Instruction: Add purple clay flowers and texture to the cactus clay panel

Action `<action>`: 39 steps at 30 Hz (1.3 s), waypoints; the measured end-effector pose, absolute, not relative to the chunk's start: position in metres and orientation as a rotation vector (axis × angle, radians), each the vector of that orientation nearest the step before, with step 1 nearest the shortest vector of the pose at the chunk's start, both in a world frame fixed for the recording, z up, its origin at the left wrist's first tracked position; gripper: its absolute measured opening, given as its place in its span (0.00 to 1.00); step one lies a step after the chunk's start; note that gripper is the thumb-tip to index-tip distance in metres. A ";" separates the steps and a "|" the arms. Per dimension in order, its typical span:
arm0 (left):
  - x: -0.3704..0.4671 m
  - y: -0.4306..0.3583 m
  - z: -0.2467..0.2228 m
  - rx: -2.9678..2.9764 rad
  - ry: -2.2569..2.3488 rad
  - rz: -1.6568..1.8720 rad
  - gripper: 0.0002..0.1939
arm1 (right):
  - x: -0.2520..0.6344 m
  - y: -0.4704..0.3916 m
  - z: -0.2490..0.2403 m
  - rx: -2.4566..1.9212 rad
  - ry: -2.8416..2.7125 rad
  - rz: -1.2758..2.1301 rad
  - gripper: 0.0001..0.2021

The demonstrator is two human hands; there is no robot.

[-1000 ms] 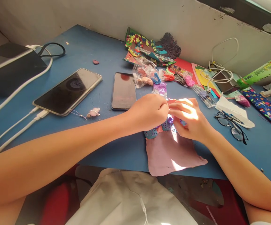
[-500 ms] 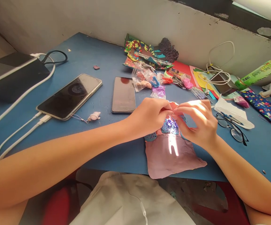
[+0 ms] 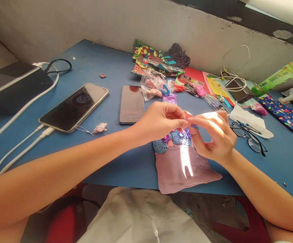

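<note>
A flat pinkish-mauve clay sheet [image 3: 179, 165] lies at the table's front edge, a strip of sunlight across it. Blue dotted clay pieces [image 3: 160, 146] and purple bits [image 3: 185, 132] sit along its upper part. Above these, my left hand [image 3: 163, 121] has thumb and index finger pinched together. My right hand [image 3: 212, 133] meets it from the right, its fingertips close to the left ones. Whatever is between the fingertips is too small to make out. Part of the clay work is hidden behind both hands.
Two phones [image 3: 74, 107] [image 3: 131, 104] lie to the left, with a small charm [image 3: 100, 127]. Bagged clay [image 3: 161, 84] and coloured paper [image 3: 217, 86] are at the back. Glasses [image 3: 254, 143] and white paper [image 3: 250, 119] rest on the right. A black box [image 3: 14, 84] stands far left.
My left hand's fingers have shifted, with the thumb now stretched further toward the right hand. More of the blue and purple pieces shows beneath. The view has moved slightly.
</note>
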State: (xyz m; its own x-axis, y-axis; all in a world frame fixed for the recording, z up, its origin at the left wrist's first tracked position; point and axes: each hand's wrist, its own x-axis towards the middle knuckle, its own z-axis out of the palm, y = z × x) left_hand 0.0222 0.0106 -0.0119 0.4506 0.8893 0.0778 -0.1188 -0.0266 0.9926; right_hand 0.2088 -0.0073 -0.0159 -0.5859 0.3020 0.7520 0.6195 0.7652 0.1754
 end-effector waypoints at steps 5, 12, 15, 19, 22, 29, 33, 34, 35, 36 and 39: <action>0.021 0.009 -0.008 1.333 0.732 0.919 0.06 | 0.209 -0.006 -0.017 -0.709 -2.210 -0.561 0.16; 0.022 0.008 -0.009 1.312 0.726 0.917 0.06 | 0.209 -0.007 -0.019 -0.735 -2.210 -0.581 0.17; 0.022 0.008 -0.008 1.311 0.753 0.922 0.08 | 0.208 -0.008 -0.018 -0.723 -2.202 -0.570 0.15; 0.021 0.009 -0.007 1.313 0.850 0.892 0.11 | 0.207 -0.009 -0.018 -0.717 -2.200 -0.543 0.14; 0.020 0.012 -0.010 1.255 0.853 0.853 0.11 | 0.207 -0.007 -0.019 -0.704 -2.169 -0.522 0.16; 0.018 0.014 -0.016 1.119 0.706 0.782 0.16 | 0.209 -0.003 -0.021 -0.750 -2.102 -0.515 0.14; 0.018 0.011 -0.015 1.152 0.685 0.747 0.13 | 0.209 -0.003 -0.022 -0.722 -2.087 -0.520 0.14; 0.018 0.010 -0.014 1.166 0.694 0.750 0.12 | 0.209 -0.003 -0.023 -0.711 -2.091 -0.523 0.15; 0.019 0.010 -0.013 1.180 0.714 0.759 0.12 | 0.209 -0.004 -0.023 -0.700 -2.099 -0.527 0.16; 0.019 0.009 -0.012 1.193 0.745 0.771 0.12 | 0.209 -0.004 -0.023 -0.691 -2.107 -0.531 0.17; 0.021 0.009 -0.009 1.223 0.805 0.804 0.13 | 0.210 -0.005 -0.023 -0.682 -2.127 -0.570 0.17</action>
